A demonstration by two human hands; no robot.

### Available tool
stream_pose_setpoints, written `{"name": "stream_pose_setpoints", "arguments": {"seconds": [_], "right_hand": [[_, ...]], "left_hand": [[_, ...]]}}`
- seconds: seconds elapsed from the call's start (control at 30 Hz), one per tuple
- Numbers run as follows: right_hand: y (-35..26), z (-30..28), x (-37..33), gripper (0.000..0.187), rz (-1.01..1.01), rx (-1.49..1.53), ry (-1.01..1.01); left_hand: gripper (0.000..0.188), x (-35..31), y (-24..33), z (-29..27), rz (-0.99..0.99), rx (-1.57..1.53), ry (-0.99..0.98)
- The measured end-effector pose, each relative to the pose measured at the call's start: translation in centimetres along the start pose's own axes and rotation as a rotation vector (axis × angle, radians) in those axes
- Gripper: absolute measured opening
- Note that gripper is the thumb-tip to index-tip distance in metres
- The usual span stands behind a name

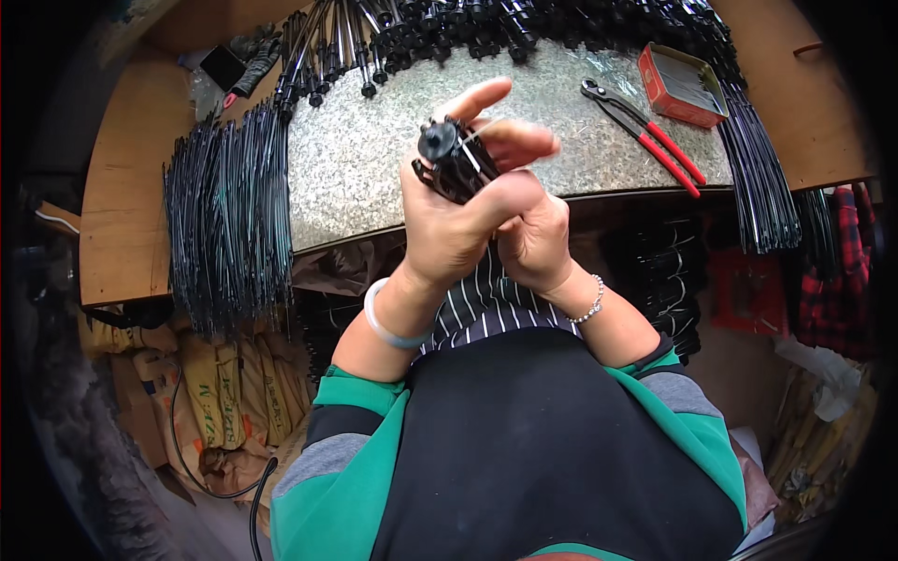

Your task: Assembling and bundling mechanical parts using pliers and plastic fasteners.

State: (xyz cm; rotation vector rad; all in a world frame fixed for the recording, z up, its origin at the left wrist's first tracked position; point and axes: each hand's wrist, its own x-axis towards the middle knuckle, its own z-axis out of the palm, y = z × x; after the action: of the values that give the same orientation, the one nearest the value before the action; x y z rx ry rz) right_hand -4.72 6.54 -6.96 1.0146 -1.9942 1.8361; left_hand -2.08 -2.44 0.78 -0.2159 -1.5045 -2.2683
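Observation:
A black umbrella frame (438, 142) with a round hub on top and dark ribs bunched below stands nearly upright above the table's front edge. My left hand (438, 220) cradles it between palm and thumb, its fingers stretched out past the far side and slightly blurred. A thin pale strand shows beside the hub. My right hand (538, 241) is closed close against the left thumb, just below the ribs; what its fingers hold is hidden.
A speckled stone slab (346, 178) tops the wooden table. Dark rib bundles (229, 215) overhang its left edge, more ribs (758, 178) the right. Black-ended shafts (365, 56) pile at the back. Red-handled pliers (645, 138) lie beside a red box (683, 86) of thin metal pieces.

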Motion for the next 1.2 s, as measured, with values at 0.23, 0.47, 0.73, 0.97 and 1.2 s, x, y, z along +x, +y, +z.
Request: {"name": "stream_pose_setpoints", "arguments": {"seconds": [0.23,0.47,0.73,0.97,1.2], "right_hand": [[-2.8,-2.3,3.5,0.059,-0.355,-0.101,0.262],[-5.1,-5.7,3.9,0.017,-0.119,-0.111,-0.11],[5.9,-17.7,2.8,0.028,-0.032,-1.235,-0.159],[2.2,-17.1,3.4,0.017,0.423,-0.397,-0.276],[-5.4,-13.7,4.7,0.023,0.148,-0.291,-0.606]], "left_hand": [[0.016,-1.6,0.1,-0.1,0.033,0.414,0.092],[0.02,-1.5,-1.0,-1.4,0.191,0.571,0.033],[0.021,-0.6,0.9,-3.1,0.027,0.285,0.096],[0.017,-0.3,0.1,-3.8,0.077,0.392,0.083],[0.011,-0.2,-0.2,-3.7,0.028,0.411,0.191]]}}
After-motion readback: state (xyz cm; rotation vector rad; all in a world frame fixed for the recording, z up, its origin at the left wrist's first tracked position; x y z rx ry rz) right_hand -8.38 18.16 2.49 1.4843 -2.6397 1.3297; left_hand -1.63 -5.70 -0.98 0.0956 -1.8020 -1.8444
